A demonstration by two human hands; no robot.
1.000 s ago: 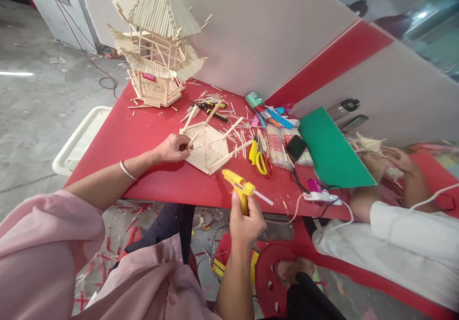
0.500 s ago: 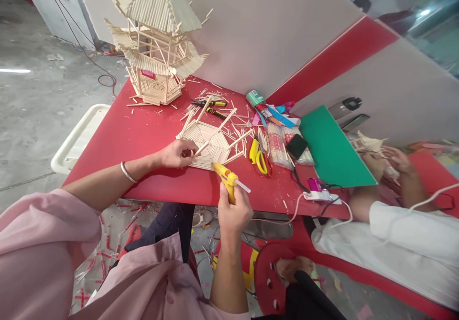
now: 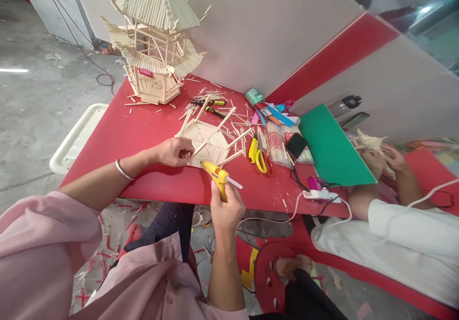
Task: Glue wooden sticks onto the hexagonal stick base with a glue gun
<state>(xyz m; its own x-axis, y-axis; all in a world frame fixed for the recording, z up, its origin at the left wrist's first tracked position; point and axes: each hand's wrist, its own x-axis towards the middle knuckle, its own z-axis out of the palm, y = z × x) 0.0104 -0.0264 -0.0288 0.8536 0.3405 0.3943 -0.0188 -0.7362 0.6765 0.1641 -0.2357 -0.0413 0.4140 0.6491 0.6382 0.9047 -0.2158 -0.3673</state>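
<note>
My right hand (image 3: 228, 206) is wrapped round the handle of a yellow glue gun (image 3: 216, 173) with a clear glue stick jutting from its back. The gun's nozzle is at the near edge of a flat many-sided panel of thin wooden sticks (image 3: 215, 150). Several sticks stand up or slant out from the panel's rim. Over the panel's left side, my left hand (image 3: 176, 152) is closed in a pinch on a wooden stick (image 3: 198, 151) that slants up to the right. Whether the stick's lower end touches the panel is hidden by the fingers.
A pagoda model of sticks (image 3: 158, 67) stands at the back left of the red table (image 3: 107, 143). Pliers (image 3: 211, 102), yellow-handled scissors (image 3: 258, 157), bagged sticks (image 3: 278, 143) and a green board (image 3: 333, 148) lie about. A power strip (image 3: 321, 194) is near a co-worker's hands (image 3: 392, 160).
My right hand has moved the glue gun left along the panel's near edge, towards my left hand. My left hand has shifted slightly left and keeps its pinch.
</note>
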